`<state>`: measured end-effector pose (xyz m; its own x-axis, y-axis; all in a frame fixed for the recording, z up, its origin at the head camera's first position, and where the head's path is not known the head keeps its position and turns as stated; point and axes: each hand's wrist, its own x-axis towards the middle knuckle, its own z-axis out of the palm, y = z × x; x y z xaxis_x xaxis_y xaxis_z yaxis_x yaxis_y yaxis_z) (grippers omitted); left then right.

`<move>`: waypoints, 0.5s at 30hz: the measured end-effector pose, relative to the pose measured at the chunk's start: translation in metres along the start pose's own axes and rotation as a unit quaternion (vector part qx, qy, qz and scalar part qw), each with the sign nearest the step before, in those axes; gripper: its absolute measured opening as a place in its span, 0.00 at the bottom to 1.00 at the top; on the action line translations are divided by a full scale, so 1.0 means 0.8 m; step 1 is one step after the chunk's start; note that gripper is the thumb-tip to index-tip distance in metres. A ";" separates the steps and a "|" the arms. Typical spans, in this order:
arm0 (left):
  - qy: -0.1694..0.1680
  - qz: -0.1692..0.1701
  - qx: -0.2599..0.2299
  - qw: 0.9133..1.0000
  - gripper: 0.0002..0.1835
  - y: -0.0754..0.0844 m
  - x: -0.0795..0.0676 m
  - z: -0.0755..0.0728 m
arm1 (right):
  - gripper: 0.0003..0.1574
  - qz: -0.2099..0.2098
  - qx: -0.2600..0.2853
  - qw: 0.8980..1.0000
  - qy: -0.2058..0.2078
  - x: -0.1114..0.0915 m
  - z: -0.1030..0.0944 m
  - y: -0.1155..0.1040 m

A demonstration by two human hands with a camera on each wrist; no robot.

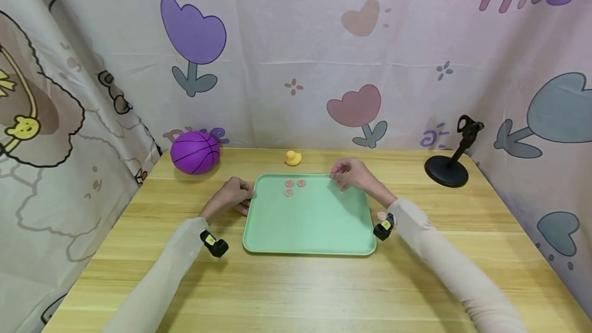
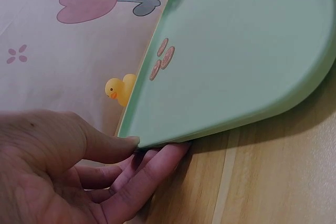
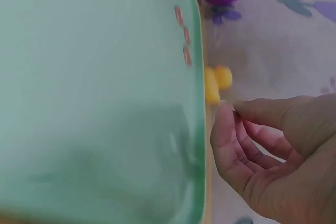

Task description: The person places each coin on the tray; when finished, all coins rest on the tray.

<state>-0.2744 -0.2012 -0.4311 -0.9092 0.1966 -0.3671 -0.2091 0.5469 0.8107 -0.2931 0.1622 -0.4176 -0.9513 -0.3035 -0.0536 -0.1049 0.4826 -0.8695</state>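
Observation:
My left hand (image 1: 235, 195) grips the left edge of a mint-green tray (image 1: 314, 225). In the left wrist view its thumb (image 2: 113, 148) presses on the tray's rim and the fingers curl underneath. Three copper-coloured coins (image 2: 163, 59) lie close together inside the tray near its back edge. My right hand (image 1: 353, 174) is over the back right part of the tray. Its thumb and forefinger meet at the tips (image 3: 224, 109); whether something small is between them cannot be made out. Another coin (image 1: 381, 216) lies on the table right of the tray, beside the right wrist.
A yellow rubber duck (image 1: 293, 158) stands behind the tray on the wooden table (image 1: 296, 292). At the back left sits a purple toy basketball (image 1: 195, 153). A black stand with a round base (image 1: 446, 171) is at the back right. A printed curtain (image 1: 277, 30) hangs behind.

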 end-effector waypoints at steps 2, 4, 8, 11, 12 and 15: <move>-0.001 -0.001 -0.003 1.000 0.09 0.000 0.001 0.000 | 0.09 0.008 -0.003 1.000 0.011 -0.006 -0.015 0.010; -0.002 0.000 -0.005 1.000 0.09 0.000 0.000 0.000 | 0.10 0.016 -0.008 1.000 0.026 -0.011 -0.030 0.021; -0.007 0.010 -0.010 1.000 0.10 -0.001 -0.001 0.000 | 0.12 0.025 -0.031 0.998 0.057 -0.022 -0.061 0.042; -0.004 0.020 -0.011 1.000 0.10 -0.001 -0.002 0.000 | 0.12 0.024 -0.051 0.995 0.077 -0.031 -0.082 0.055; -0.001 0.024 -0.009 1.000 0.10 -0.001 -0.002 0.000 | 0.12 0.023 -0.058 0.995 0.083 -0.034 -0.088 0.058; 0.011 0.029 -0.004 1.000 0.10 0.000 -0.001 0.001 | 0.12 0.032 -0.075 0.992 0.096 -0.041 -0.105 0.068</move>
<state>-0.2733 -0.2011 -0.4311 -0.9272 0.2101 -0.3101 -0.1591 0.5286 0.8339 -0.2921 0.2677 -0.4220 -0.9936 -0.1128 0.0011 -0.0708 0.6168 -0.7839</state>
